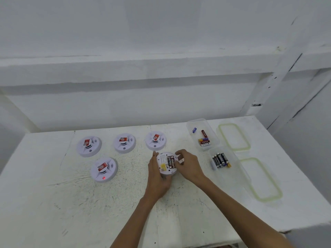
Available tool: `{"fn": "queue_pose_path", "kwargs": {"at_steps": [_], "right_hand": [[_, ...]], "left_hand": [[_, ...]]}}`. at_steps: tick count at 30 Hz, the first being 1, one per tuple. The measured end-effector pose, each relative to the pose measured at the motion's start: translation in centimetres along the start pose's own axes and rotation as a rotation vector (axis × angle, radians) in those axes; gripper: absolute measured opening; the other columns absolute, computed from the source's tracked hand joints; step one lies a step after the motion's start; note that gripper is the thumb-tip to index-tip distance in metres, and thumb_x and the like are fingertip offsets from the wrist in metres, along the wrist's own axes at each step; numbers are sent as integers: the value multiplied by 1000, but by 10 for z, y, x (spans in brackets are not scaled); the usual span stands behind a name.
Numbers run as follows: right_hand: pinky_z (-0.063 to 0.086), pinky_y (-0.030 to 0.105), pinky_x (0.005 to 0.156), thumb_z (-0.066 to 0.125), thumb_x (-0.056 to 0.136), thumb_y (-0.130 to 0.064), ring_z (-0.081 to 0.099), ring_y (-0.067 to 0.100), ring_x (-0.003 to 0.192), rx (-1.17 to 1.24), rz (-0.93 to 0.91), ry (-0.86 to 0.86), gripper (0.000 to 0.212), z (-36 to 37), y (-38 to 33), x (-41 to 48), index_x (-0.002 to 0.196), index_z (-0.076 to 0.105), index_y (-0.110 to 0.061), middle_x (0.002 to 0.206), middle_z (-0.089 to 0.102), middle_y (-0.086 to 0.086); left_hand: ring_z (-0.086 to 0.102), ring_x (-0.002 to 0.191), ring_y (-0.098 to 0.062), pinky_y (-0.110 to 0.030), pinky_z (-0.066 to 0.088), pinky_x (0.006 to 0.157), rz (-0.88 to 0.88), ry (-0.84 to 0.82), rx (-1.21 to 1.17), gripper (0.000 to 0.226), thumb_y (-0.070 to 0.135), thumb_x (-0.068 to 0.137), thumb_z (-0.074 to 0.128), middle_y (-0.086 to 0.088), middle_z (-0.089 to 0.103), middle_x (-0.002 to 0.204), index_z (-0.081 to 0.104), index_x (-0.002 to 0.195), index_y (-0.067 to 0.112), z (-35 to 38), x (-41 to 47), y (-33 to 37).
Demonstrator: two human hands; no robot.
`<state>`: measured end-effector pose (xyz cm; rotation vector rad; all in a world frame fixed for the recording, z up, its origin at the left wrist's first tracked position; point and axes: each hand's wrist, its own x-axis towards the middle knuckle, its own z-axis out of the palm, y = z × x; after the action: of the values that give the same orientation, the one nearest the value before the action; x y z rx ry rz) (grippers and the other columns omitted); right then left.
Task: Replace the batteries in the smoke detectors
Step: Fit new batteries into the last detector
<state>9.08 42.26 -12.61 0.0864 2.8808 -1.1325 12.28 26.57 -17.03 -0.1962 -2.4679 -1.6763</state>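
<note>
While the left hand (pixel 157 178) grips the upturned smoke detector (pixel 165 167) on the white table (pixel 53 203), fingers curled round its rim, the right hand (pixel 188 165) pinches the 2 batteries (pixel 171 161) seated in its open compartment.

A person's left forearm (pixel 132 221) and right forearm (pixel 241 206) are slender and bare along all their visible length. The left grip (pixel 157 178) and right grip (pixel 188 165) are bare too, slim-fingered.
</note>
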Motion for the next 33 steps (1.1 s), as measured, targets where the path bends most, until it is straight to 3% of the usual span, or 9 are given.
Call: {"fn": "queue_pose_path", "kwargs": {"at_steps": [5,12,15,18,21,26,29,31,33], "right_hand": [[60,40,76,64,89,-32,69,11,86,14,-1,-10,30,-1,-5,12,118,58,-29,107,70,-11],[49,22,88,53,95,-4,64,14,101,30,10,54,29,-12,-1,13,121,62,-13,116,70,6],[49,31,89,51,95,-9,55,22,114,-139,5,78,33,-15,6,4,128,55,-14,128,59,8],[47,35,92,53,96,-21,40,27,128,-321,58,28,45,-11,12,-6,139,42,-12,139,46,10],[49,37,89,54,96,-35,40,28,125,-424,151,36,53,-7,16,-13,139,37,-11,134,46,11],[49,36,74,54,92,-33,47,28,109,-474,143,73,45,-6,14,-11,128,43,-8,116,54,12],[45,34,69,57,85,-37,51,29,100,-460,140,103,45,-9,15,-7,117,49,-6,106,57,13],[42,33,71,61,83,-38,52,29,101,-347,162,129,50,-11,16,-6,118,51,-5,109,59,14],[46,34,77,65,82,-40,55,29,105,-172,182,134,58,-13,14,-7,127,50,-6,115,61,14]], "left_hand": [[32,130,16,-18,35,105,52,48,17,95,21,78,73,50,32,132,19,135,73,-9,-4,6],[47,119,19,-1,41,91,87,1,-30,80,2,71,85,46,48,126,42,125,42,-21,-1,24],[52,113,19,0,42,86,60,22,-53,84,-2,68,90,46,52,121,43,123,40,-23,1,26],[42,117,25,3,36,91,37,29,-40,76,20,69,88,53,42,123,41,124,43,-20,-4,19],[35,123,24,2,31,97,-4,40,-9,81,34,70,86,45,38,130,36,132,47,-17,-9,8],[43,115,26,3,36,90,64,55,-20,71,18,68,85,55,42,122,47,121,49,-20,-4,24],[40,123,14,-6,36,98,17,44,31,94,34,66,90,44,39,129,30,132,67,-19,-4,11],[38,129,-2,-23,38,107,-39,26,62,106,47,63,91,14,41,139,24,145,48,-15,-4,-4],[35,131,-8,-22,35,111,-92,-14,82,107,52,62,90,-2,41,141,28,147,30,-13,-4,-11]]}}
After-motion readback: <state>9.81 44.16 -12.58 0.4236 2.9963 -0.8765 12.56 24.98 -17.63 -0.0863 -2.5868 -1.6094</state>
